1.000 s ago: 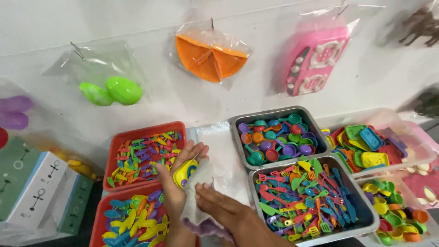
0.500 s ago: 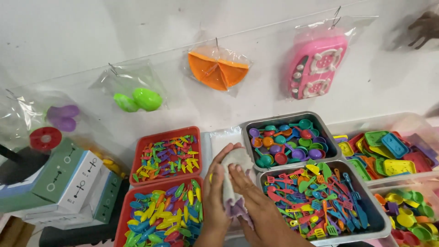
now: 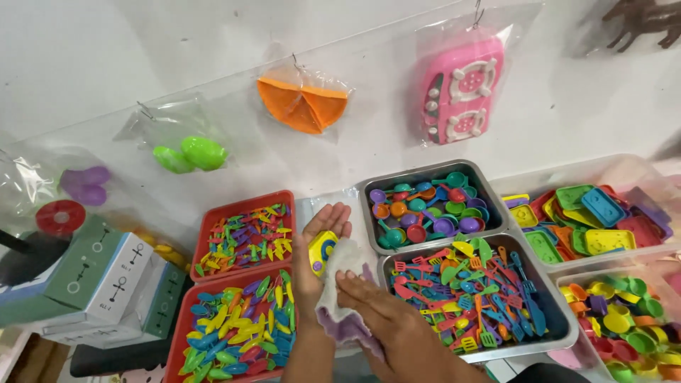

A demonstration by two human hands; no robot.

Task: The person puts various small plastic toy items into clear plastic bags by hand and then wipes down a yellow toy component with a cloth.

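Observation:
My left hand (image 3: 316, 245) lies palm up between the trays, fingers spread, with a small yellow toy with a blue dial (image 3: 322, 250) resting in the palm. My right hand (image 3: 379, 312) presses flat on a clear plastic bag (image 3: 340, 294) holding purple pieces, which lies against the heel of my left hand and over the wrist. Both hands sit in the gap between the red trays and the metal trays.
Two red trays (image 3: 206, 245) of small coloured toy utensils stand to the left, two metal trays (image 3: 496, 206) of toy spoons and spatulas to the right, clear bins (image 3: 638, 177) of toy plates further right. Boxes (image 3: 92, 276) sit at the left. Bagged toys (image 3: 461, 89) hang on the wall.
The camera has shifted right and closer. My left hand has opened out flat, showing the yellow toy, and my right hand has slid down onto the bag.

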